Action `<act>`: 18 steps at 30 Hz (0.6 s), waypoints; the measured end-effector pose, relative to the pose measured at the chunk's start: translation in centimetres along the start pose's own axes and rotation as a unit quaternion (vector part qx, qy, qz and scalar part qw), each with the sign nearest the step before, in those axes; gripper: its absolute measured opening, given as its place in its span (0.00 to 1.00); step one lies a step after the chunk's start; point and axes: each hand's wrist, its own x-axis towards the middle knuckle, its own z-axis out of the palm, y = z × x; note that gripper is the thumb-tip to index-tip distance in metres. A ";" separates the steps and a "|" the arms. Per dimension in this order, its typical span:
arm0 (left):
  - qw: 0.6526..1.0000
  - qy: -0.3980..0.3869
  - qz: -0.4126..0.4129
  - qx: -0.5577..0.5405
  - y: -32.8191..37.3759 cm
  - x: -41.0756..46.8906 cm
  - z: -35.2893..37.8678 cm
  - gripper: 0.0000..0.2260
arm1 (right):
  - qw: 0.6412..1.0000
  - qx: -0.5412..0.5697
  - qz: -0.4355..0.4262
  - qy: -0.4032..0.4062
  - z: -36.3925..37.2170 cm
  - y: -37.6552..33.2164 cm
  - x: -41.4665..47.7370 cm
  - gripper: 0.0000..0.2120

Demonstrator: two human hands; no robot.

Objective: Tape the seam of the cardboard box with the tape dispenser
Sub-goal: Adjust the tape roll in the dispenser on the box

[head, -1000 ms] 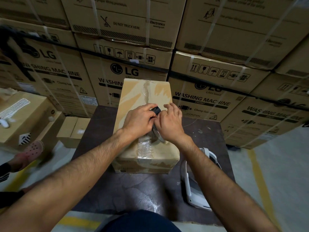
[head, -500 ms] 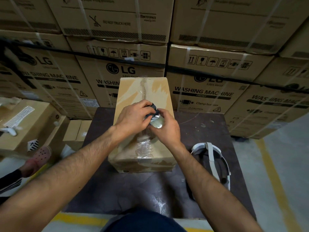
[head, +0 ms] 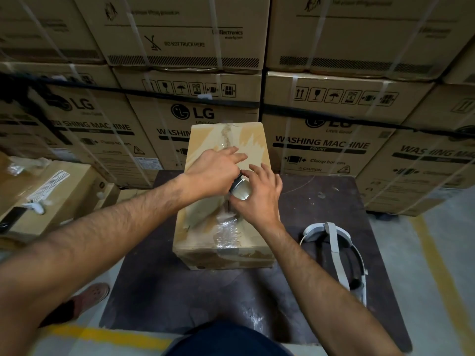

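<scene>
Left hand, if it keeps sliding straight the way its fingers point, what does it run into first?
The left hand points up-right along the cardboard box top. That way looks free to the box's far edge; beyond it stand the stacked washing machine cartons, though depth is unclear.

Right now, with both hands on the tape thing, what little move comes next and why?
Probably slide the tape dispenser farther along the seam, away from the body. Wrinkled tape covers only the near part of the cardboard box; the far seam looks untaped by this strip.
</scene>
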 end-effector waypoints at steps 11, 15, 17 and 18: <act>0.978 0.057 0.142 0.144 -1.7 0.4 3.5 0.15 | 0.997 -0.063 -0.037 0.029 0.6 -0.8 0.2 0.25; 0.978 0.069 0.131 0.144 -2.8 -0.4 5.0 0.17 | 0.994 -0.101 -0.041 -0.018 0.3 -2.3 1.0 0.22; 0.986 0.063 0.111 0.109 -3.5 -1.0 6.0 0.17 | 0.990 -0.121 -0.042 -0.064 0.3 -3.0 1.5 0.22; 0.991 0.052 0.095 0.082 -3.9 -1.3 6.8 0.16 | 0.987 -0.128 -0.044 -0.083 0.4 -3.3 1.8 0.21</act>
